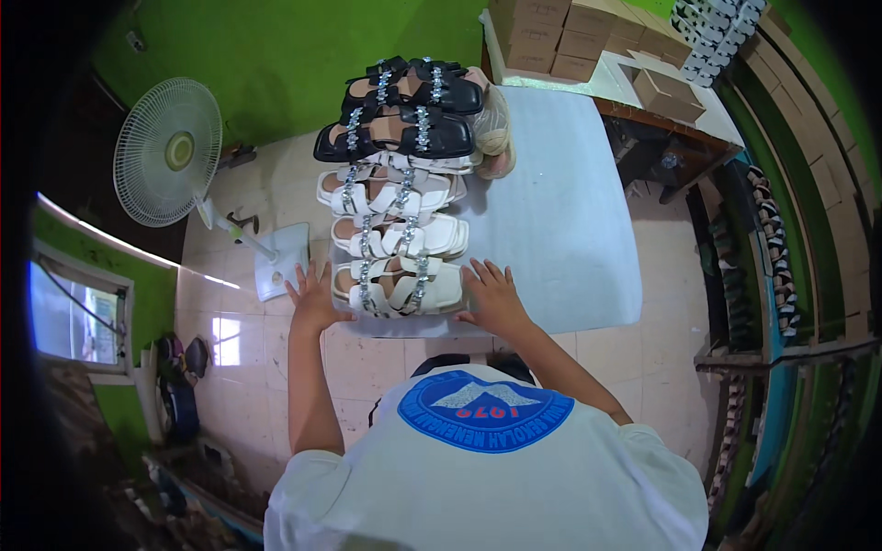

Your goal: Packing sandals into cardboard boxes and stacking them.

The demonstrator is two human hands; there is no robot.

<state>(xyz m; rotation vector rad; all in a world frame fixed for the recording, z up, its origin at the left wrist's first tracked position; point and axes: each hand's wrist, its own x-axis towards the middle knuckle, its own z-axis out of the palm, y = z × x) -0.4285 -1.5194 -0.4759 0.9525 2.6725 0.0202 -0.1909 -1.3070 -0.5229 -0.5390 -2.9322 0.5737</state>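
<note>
White sandals [446, 285] with jeweled straps sit stacked at the near edge of the pale table [570, 230], black sandals [450, 136] farther back. Left hand [312, 301] and right hand [494, 301] flank the nearest stack, fingers spread, released; can't tell if either touches.

Both bare forearms [313, 386] stretch forward; the left hand [315, 303] and right hand [497, 305] (roughly level, well apart) have their fingers [313, 278] extended and spread.
</note>
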